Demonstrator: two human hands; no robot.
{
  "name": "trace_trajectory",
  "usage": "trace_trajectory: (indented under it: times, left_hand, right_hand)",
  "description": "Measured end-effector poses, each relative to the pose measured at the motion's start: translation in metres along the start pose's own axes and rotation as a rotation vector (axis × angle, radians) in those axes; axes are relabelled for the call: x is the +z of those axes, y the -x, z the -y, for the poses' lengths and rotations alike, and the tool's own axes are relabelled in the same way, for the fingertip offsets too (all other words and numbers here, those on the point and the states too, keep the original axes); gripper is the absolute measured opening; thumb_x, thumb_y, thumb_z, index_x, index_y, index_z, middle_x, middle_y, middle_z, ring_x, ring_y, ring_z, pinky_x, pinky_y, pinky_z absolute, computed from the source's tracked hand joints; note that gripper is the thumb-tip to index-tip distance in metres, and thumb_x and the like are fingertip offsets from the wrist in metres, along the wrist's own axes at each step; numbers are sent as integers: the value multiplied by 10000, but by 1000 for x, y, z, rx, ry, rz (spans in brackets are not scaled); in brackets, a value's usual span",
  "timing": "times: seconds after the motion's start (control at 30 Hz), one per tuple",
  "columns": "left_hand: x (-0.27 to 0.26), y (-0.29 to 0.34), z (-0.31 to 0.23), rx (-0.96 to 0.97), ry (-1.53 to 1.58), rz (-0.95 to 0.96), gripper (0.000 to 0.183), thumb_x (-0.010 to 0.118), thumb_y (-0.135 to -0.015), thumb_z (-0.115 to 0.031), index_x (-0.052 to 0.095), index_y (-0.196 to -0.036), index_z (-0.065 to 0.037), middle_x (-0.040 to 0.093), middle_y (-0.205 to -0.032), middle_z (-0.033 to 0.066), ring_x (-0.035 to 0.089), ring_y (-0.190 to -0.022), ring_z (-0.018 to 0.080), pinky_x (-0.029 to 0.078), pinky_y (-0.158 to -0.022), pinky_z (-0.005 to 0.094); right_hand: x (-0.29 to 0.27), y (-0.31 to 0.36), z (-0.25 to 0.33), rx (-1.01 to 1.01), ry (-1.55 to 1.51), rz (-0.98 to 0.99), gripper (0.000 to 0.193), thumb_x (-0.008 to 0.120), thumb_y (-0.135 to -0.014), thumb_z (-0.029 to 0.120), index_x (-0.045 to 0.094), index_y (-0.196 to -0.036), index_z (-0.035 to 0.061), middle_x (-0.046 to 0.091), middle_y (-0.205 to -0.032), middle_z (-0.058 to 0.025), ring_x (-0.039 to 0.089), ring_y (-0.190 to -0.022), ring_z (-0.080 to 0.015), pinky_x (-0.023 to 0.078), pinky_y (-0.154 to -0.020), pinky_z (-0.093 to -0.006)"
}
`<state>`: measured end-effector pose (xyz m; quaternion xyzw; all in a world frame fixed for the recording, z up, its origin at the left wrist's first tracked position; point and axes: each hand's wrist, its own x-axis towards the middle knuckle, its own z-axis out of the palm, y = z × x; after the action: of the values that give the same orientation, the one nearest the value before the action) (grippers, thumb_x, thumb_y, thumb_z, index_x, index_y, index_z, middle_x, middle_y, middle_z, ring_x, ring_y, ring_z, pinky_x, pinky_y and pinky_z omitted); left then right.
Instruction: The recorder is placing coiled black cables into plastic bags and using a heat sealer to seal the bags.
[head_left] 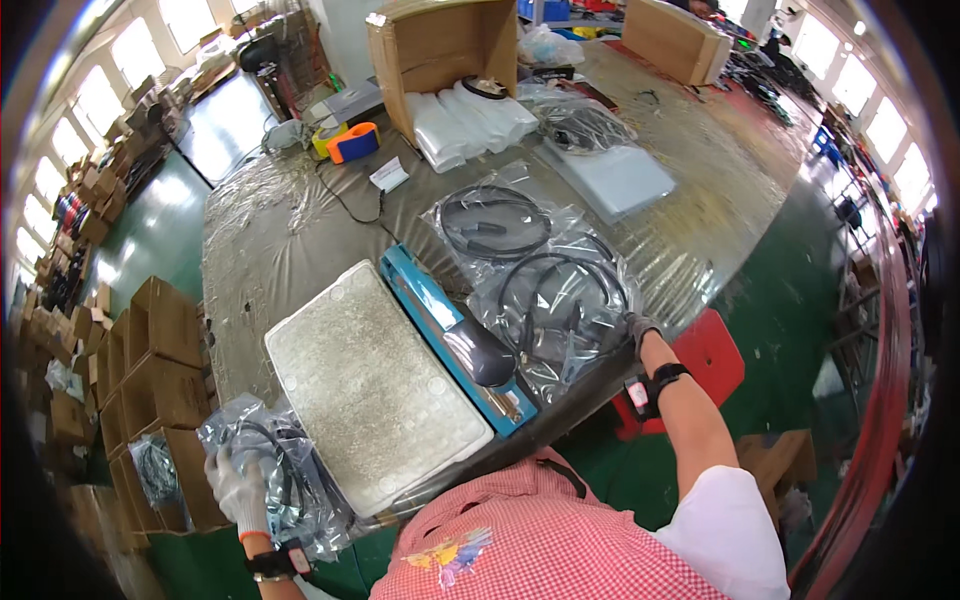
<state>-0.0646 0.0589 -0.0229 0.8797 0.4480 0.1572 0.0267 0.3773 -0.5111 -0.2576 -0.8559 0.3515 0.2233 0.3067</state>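
At the table's near left, my left hand point(240, 490), in a whitish glove, is closed on the clear plastic of a bagged black cable point(285, 460). My right hand point(643, 330), in a darker glove, reaches the table's right edge, where its curled fingers pinch the side of another bagged black cable point(560, 305). Partly beneath that bag lies a further bagged cable point(495, 222), coiled in clear plastic. Between my hands a blue bag sealer point(455, 335) with a dark rounded handle lies aslant. Beside it rests a white foam slab point(375, 385).
An open cardboard box point(445, 35) with clear bags point(455, 125) stands at the back. Flat clear bags point(615, 180) lie farther right. Orange and yellow tape rolls point(350, 143) sit back left. A red stool point(715, 360) stands beyond the right edge; cartons point(165, 390) stand left.
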Motion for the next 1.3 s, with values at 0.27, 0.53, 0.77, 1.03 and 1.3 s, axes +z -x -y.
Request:
trace_trajectory:
  times: [0.27, 0.53, 0.77, 1.03, 1.3]
  left_hand:
    - [-39, -29, -217, 391, 363, 254, 335, 640, -822, -273, 623, -1091, -74, 541, -1181, 137, 551, -1078, 305, 439, -904, 361]
    - [-34, -63, -333, 549, 945, 580, 751, 653, -831, -369, 327, -1385, 21, 485, -1314, 196, 474, -1225, 283, 404, -995, 329]
    - [-105, -79, -293, 435, 1758, 699, 445, 651, -861, -252, 546, -1224, -16, 635, -928, 23, 571, -775, 75, 475, -698, 222]
    - [-99, -75, -198, 311, 1699, 415, 324, 569, -926, -306, 676, -1022, -16, 597, -729, -44, 464, -567, 8, 394, -498, 176]
    - [-68, -97, -163, 203, 1578, 541, 266, 574, -924, -222, 690, -948, 16, 636, -715, -8, 539, -654, 41, 445, -603, 192]
  right_hand:
    - [-112, 176, 151, -731, -860, 369, 222, 643, -870, 203, 653, -1028, 47, 660, -906, -21, 595, -795, -125, 471, -708, -256]
    - [-210, 346, 232, -1686, -672, 426, 218, 631, -877, 177, 646, -1023, 16, 656, -987, -72, 624, -967, -171, 486, -868, -316]
    - [-229, 440, 262, -1547, -772, 747, 241, 694, -834, 195, 620, -1009, 48, 635, -880, -35, 617, -741, -136, 546, -658, -315]
    - [-154, 523, 219, -1444, -336, 313, 479, 826, -700, 237, 572, -1070, 70, 562, -907, 28, 521, -860, -86, 446, -771, -251]
    - [-87, 499, 134, -1102, 216, 504, 288, 801, -740, 291, 702, -856, 46, 581, -656, -26, 504, -675, -74, 458, -639, -279]
